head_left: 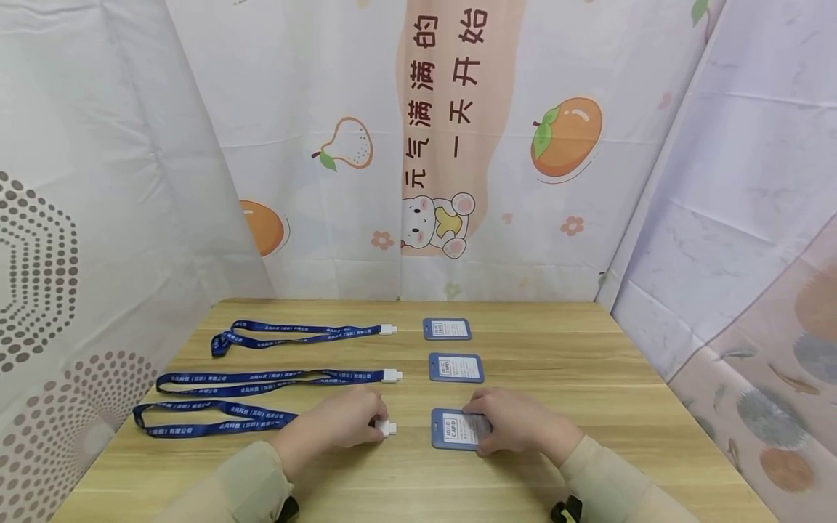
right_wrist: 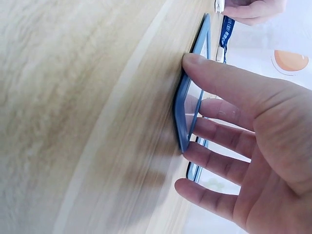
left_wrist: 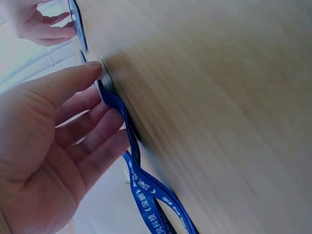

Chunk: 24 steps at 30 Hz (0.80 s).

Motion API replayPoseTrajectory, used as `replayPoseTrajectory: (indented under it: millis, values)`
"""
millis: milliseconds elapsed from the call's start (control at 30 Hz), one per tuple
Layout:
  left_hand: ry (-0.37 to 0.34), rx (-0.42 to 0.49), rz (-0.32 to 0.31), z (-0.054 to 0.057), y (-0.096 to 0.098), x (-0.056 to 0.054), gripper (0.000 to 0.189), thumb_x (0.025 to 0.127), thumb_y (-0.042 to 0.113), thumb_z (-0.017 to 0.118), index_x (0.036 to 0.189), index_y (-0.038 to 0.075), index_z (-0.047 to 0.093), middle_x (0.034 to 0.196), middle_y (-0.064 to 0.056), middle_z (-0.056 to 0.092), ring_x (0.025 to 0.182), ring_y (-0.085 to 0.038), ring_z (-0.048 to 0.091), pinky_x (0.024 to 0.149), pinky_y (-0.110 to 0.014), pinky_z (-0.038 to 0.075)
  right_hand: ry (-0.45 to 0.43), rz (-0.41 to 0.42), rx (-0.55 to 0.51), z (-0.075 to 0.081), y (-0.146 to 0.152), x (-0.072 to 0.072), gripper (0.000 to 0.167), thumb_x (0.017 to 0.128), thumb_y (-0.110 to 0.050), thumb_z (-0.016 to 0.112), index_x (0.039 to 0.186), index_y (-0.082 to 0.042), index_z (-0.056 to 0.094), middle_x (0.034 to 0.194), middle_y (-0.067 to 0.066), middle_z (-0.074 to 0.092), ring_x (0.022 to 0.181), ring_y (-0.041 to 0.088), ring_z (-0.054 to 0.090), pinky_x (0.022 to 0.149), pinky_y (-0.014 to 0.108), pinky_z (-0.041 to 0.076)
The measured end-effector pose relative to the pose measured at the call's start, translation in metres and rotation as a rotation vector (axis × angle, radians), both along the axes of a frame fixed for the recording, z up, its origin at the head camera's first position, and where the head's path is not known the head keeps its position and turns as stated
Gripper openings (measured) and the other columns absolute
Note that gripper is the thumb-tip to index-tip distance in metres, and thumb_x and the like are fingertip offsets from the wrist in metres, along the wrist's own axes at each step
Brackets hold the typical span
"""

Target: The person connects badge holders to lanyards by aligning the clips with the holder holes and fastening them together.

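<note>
My left hand [head_left: 346, 420] pinches the white plastic clip [head_left: 390, 428] of the nearest blue lanyard [head_left: 173, 430] between thumb and fingers. White lettering runs along its strap, which trails off to the left on the table. In the left wrist view the strap [left_wrist: 141, 190] passes by the fingertips. On the right, my right hand [head_left: 516, 421] holds the nearest blue ID card holder [head_left: 451, 428] by its edges, thumb on the near side and fingers across the far side. The holder lies low at the tabletop, its slotted end pointing toward the clip.
Two more blue lanyards [head_left: 271, 381] [head_left: 307, 335] lie farther back on the wooden table [head_left: 556, 349], clips to the right. Beside them lie two more card holders [head_left: 456, 367] [head_left: 447, 329]. Printed curtains [head_left: 294, 87] stand behind the table and along both sides.
</note>
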<state>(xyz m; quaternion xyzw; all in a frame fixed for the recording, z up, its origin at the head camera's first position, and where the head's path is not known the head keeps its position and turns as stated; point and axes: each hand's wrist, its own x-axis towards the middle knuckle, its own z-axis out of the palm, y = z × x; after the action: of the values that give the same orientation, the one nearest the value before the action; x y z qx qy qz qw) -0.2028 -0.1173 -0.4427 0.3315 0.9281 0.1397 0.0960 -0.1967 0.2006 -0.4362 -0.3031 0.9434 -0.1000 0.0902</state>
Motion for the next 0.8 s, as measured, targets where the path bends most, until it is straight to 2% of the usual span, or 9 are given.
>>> replayPoseTrajectory:
  millis: [133,400,800]
  values:
    - [0.03,-0.005,-0.033,-0.0012,-0.0017,-0.0004,0.012,0.086,0.024,0.083,0.095,0.017,0.08,0.085,0.013,0.061,0.072,-0.002,0.052,0.069,-0.022,0.051,-0.007,-0.001,-0.007,-0.001,0.0002,-0.001,0.057,0.073,-0.035,0.092,0.122,-0.012,0.073,0.116,-0.003,0.065,0.093,0.009,0.057,0.088,0.039,0.053]
    - [0.006,0.0,-0.052,0.0003,-0.0043,-0.0023,0.017,0.084,0.029,0.084,0.097,0.018,0.079,0.085,0.013,0.058,0.071,-0.003,0.052,0.067,-0.021,0.049,-0.01,-0.002,-0.011,-0.0007,-0.0019,-0.0023,0.057,0.072,-0.034,0.091,0.121,-0.012,0.074,0.114,-0.004,0.064,0.091,0.009,0.056,0.086,0.037,0.052]
    - [-0.013,-0.008,-0.029,0.0025,-0.0042,-0.0027,0.017,0.084,0.029,0.084,0.097,0.018,0.079,0.088,0.011,0.066,0.074,-0.002,0.055,0.071,-0.024,0.052,0.004,0.003,0.006,-0.0007,-0.0022,-0.0018,0.059,0.071,-0.035,0.092,0.122,-0.012,0.073,0.113,-0.004,0.065,0.092,0.01,0.058,0.087,0.037,0.052]
